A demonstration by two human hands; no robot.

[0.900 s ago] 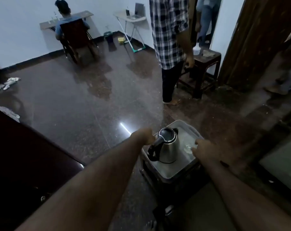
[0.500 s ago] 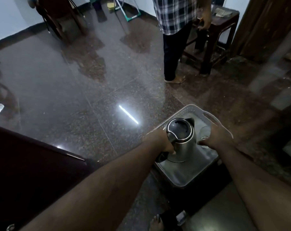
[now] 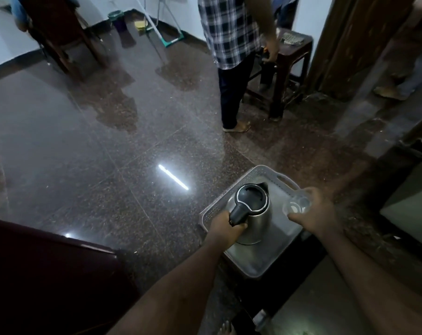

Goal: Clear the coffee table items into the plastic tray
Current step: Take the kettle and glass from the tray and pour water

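Both hands full: left hand point(image 3: 225, 226) grips upright kettle point(image 3: 254, 209) handle, spout away; right hand point(image 3: 314, 213) holds glass point(image 3: 296, 206)

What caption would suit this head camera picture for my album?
Left hand grips a steel kettle by its handle over a grey plastic tray; right hand holds a clear glass.

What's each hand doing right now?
Left hand: closed on the kettle handle.
Right hand: holding a clear glass over the tray.
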